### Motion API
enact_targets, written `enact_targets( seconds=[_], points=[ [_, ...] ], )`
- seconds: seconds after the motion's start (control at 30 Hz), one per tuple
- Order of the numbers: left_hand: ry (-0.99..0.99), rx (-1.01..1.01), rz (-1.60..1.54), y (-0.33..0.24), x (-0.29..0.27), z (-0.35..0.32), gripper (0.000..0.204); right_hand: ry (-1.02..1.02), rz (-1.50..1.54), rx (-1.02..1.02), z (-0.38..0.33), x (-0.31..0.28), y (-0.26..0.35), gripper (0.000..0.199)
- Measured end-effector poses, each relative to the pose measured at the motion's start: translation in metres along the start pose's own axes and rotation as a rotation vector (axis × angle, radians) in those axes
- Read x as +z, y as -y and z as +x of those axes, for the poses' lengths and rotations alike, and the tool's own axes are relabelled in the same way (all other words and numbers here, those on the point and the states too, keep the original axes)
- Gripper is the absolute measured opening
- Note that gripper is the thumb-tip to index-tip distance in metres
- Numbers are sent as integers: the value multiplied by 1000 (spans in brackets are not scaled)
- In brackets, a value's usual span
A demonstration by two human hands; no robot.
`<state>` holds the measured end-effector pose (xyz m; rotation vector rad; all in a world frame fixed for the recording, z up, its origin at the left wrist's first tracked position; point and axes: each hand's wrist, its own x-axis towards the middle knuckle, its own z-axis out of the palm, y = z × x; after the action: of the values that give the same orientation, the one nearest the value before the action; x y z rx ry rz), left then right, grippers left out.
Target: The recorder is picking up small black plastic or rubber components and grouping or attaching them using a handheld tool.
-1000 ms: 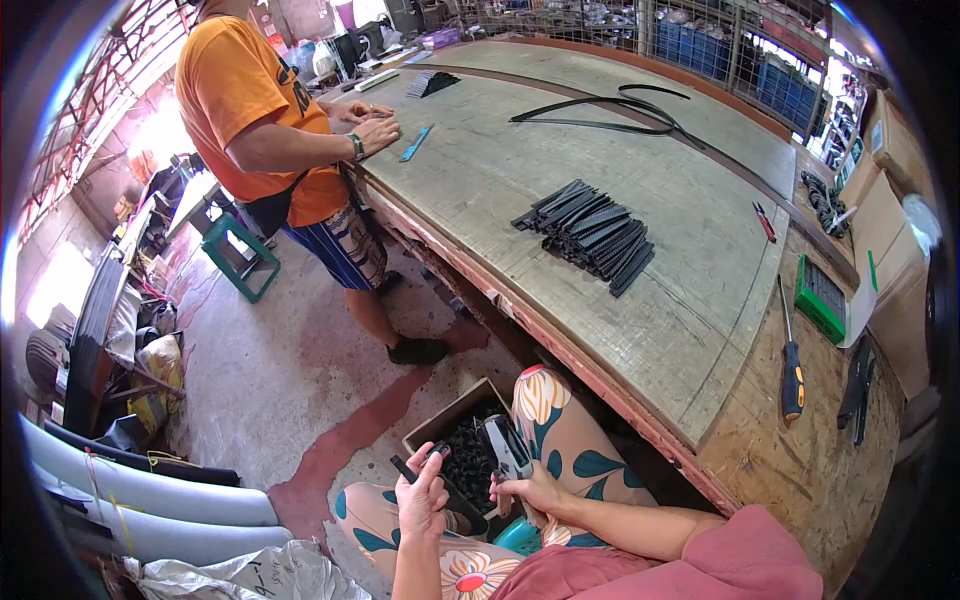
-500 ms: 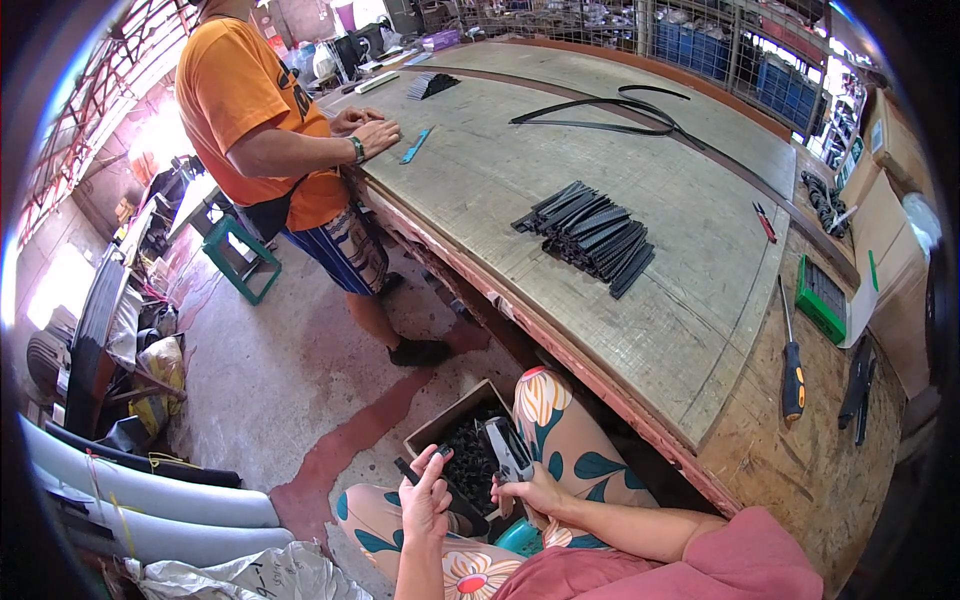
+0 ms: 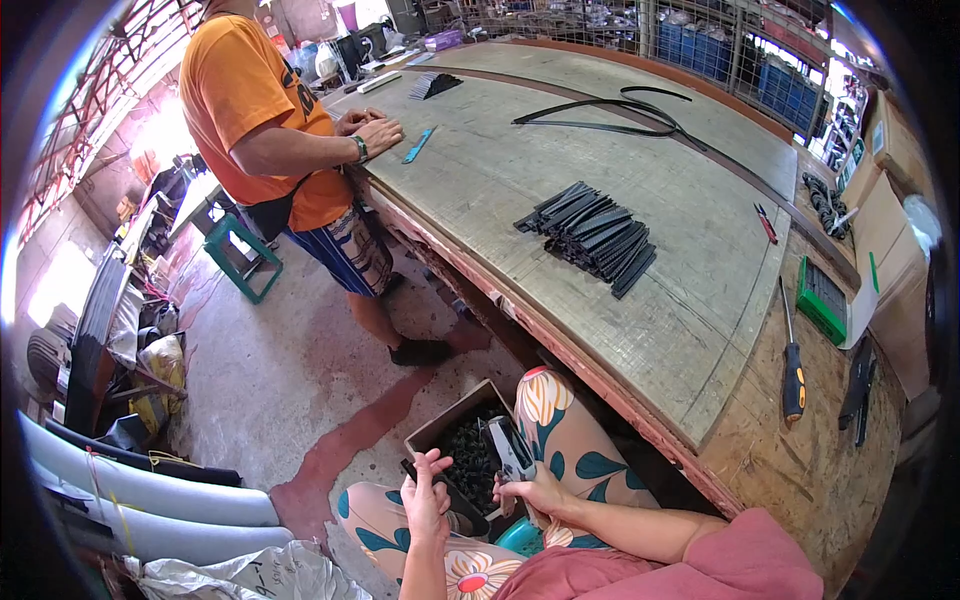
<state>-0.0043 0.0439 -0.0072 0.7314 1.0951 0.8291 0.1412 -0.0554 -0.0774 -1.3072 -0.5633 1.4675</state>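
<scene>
My left hand (image 3: 427,505) is raised over my lap, fingers closed around a short black strip (image 3: 408,468) whose end sticks out on the left. Part of that strip is hidden behind the fingers. My right hand (image 3: 537,490) grips a silver-grey hand tool with plier-like handles (image 3: 511,447), its head pointing up and away from me. The two hands are apart. Just beyond them, an open cardboard box (image 3: 440,425) on the floor holds many small black pieces (image 3: 465,450).
On the worktable (image 3: 450,200) lie a pile of black ribbed strips (image 3: 590,235), a long curled black strip (image 3: 600,125), a screwdriver (image 3: 793,385) and a green box (image 3: 822,300). A co-worker (image 3: 270,130) in orange leans at the far left edge, near a green stool (image 3: 242,255).
The small black piece at my left fingertips no longer shows there, and those fingers have shifted slightly. My right hand and the hand tool have barely moved.
</scene>
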Motion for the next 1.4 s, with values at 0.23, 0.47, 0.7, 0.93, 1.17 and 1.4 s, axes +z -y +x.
enact_targets(
  seconds=[0.23, 0.47, 0.7, 0.93, 1.17, 1.4],
  points=[
    [90, -67, 33, 14, -12, 9, 47, -7, 96, -44, -2, 1, 1, 19],
    [155, -164, -145, 29, -21, 10, 47, -35, 64, -65, 0, 2, -4, 20],
    [59, -85, -24, 38, -19, 13, 29, -16, 15, -19, 0, 1, 0, 20],
    [67, -54, 25, 52, -19, 15, 18, -31, 22, -29, -2, 3, 3, 20],
    [102, -134, -21, 45, -17, 8, 24, -69, 102, -54, -2, 4, 1, 20],
    [87, -186, -24, 53, -17, 8, 32, -53, 30, -59, 2, 2, -6, 22]
  ],
)
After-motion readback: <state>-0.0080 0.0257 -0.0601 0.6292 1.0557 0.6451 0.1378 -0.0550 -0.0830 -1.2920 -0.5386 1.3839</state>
